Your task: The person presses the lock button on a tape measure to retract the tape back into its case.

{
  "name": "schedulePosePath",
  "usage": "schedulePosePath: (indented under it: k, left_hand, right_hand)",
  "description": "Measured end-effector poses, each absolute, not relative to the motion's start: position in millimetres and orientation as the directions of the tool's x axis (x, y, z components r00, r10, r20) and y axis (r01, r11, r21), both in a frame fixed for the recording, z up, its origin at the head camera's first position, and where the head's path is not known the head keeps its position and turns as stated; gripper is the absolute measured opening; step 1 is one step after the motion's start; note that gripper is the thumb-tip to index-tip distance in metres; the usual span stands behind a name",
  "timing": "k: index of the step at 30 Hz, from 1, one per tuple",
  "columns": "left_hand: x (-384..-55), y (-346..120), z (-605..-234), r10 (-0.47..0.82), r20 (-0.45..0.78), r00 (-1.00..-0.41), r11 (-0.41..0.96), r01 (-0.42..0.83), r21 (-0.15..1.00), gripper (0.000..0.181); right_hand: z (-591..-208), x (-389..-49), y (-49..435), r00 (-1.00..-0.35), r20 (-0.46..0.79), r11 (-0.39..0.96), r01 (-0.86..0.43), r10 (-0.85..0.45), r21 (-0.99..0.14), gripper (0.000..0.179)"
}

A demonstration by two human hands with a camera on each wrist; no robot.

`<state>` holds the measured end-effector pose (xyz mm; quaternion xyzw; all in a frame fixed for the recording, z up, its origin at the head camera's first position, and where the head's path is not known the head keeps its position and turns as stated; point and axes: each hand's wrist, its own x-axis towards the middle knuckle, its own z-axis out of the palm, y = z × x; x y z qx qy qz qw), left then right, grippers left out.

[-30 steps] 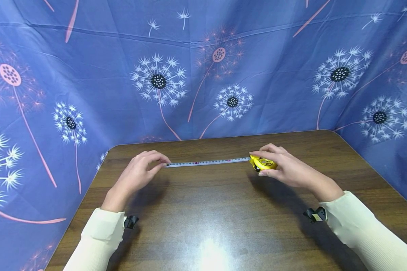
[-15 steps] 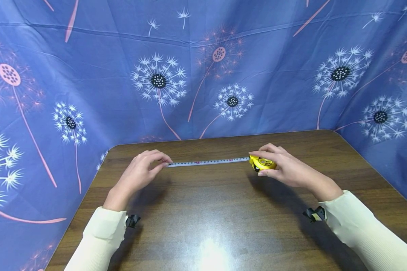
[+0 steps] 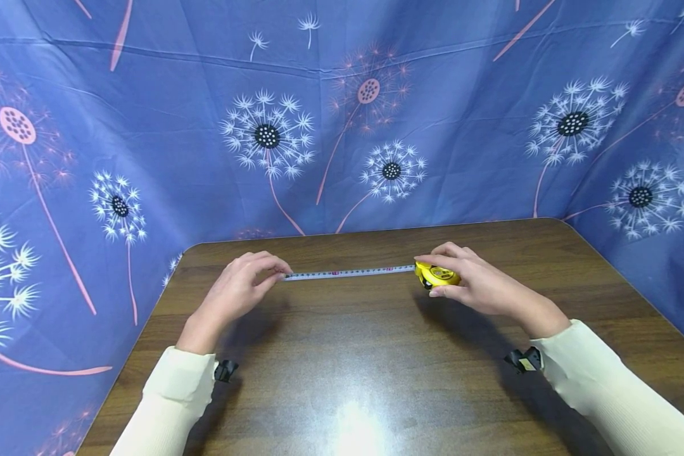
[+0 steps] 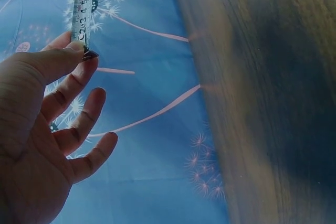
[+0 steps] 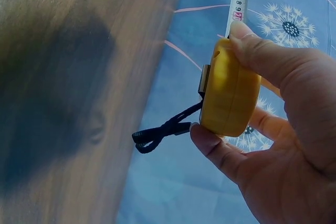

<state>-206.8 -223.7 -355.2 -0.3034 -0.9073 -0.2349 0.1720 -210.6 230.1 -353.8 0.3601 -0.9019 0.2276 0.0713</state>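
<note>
My right hand (image 3: 475,282) grips a yellow tape measure (image 3: 437,275) above the right part of the table. In the right wrist view, the thumb sits at the top of the yellow case (image 5: 231,87) by the blade's mouth, and a fingertip touches its lower end. A black wrist strap (image 5: 163,134) hangs from the case. The printed blade (image 3: 350,273) stretches nearly straight leftward to my left hand (image 3: 236,291). There, thumb and index finger pinch the blade's end by its dark metal hook (image 4: 89,53), while the other fingers are spread loosely.
Under both hands lies a brown wood-grain table (image 3: 319,354) with a bright glare spot near its front. A blue cloth (image 3: 330,145) with dandelion prints hangs behind the table and along its sides. Each sleeve cuff carries a small black device.
My left hand has drifted slightly right with the blade's end. The right hand and tape case have shifted slightly left, so the exposed blade is a little shorter.
</note>
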Motion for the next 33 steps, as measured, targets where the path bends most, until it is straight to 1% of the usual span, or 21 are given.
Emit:
schedulePosePath:
  k: [4, 16, 28, 33]
  left_hand:
    - [-207.5, -222.4, -355.4, 0.468, 0.471, -0.748, 0.706, 0.637, 0.31, 0.016]
    - [-206.4, -220.4, -357.9, 0.464, 0.451, -0.762, 0.722, 0.621, 0.307, 0.016]
    - [-208.2, -215.9, -360.0, 0.47, 0.455, -0.756, 0.716, 0.628, 0.304, 0.015]
    - [-208.1, -214.0, -359.8, 0.475, 0.47, -0.744, 0.708, 0.64, 0.297, 0.015]
  right_hand:
    - [-353.9, -211.3, 228.3, -0.731, 0.293, 0.638, -0.681, -0.616, -0.358, 0.064]
    - [-356.8, -215.2, 220.3, -0.727, 0.294, 0.636, -0.686, -0.62, -0.355, 0.066]
    - [-356.6, -214.6, 214.5, -0.733, 0.286, 0.641, -0.679, -0.617, -0.358, 0.066]
    - [-356.8, -214.5, 213.7, -0.733, 0.282, 0.639, -0.679, -0.619, -0.362, 0.066]
